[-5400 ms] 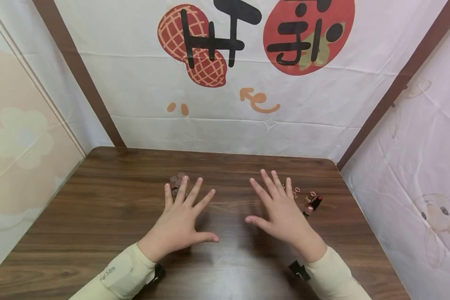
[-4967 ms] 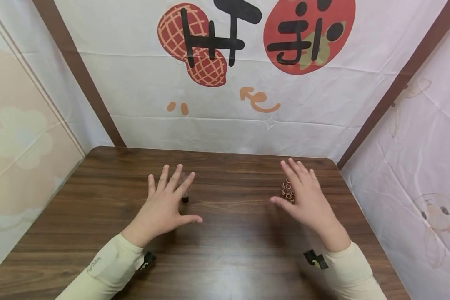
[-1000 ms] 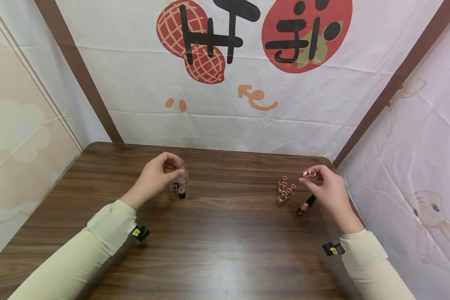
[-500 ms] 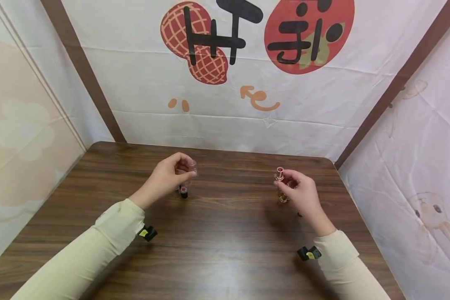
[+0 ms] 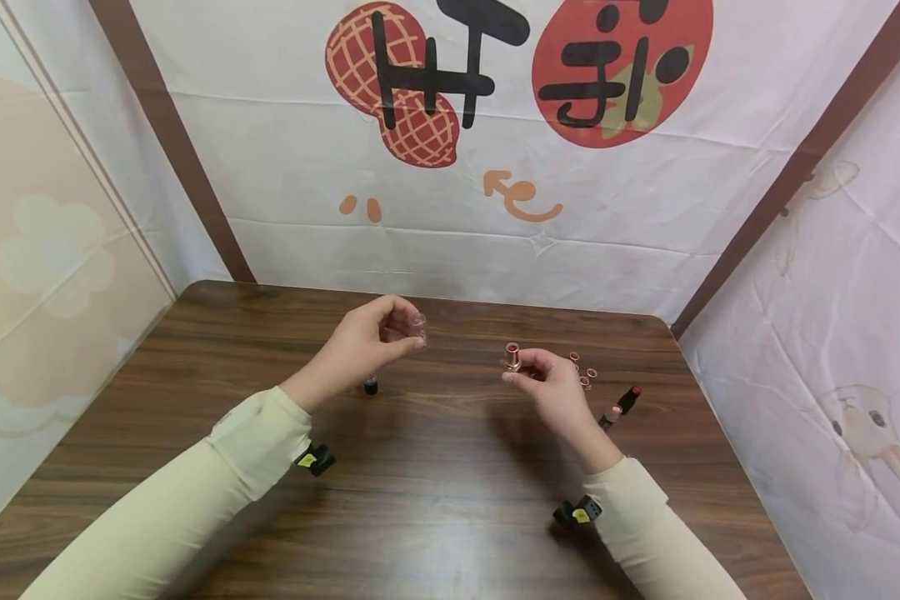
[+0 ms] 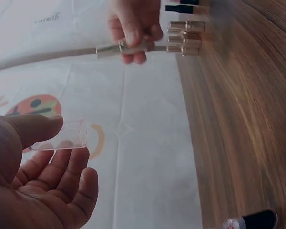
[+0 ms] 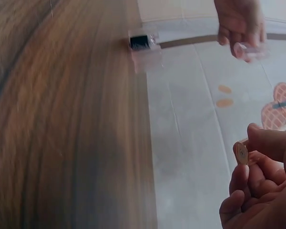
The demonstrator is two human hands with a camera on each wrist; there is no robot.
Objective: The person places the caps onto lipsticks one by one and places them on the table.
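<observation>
Several gold tubes (image 5: 585, 382), partly behind right hand (image 5: 559, 393)

A shiny gold tube (image 5: 512, 358) and a see-through cap (image 6: 75, 133) with a pinkish tint.
The tube has red in its top. The table (image 5: 435, 475) is brown with darker wood stripes. The back cloth (image 5: 285, 258) is white, with a red peanut (image 5: 412, 104) covered in pale orange criss-cross lines, a red circle (image 5: 618, 75) with black marks on it, and an orange squiggle (image 5: 523, 192). One black stick (image 5: 629, 401) has a red tip, and a second stick (image 5: 610, 417) has a pink tip. The sleeves (image 5: 172, 508) are plain cream.
</observation>
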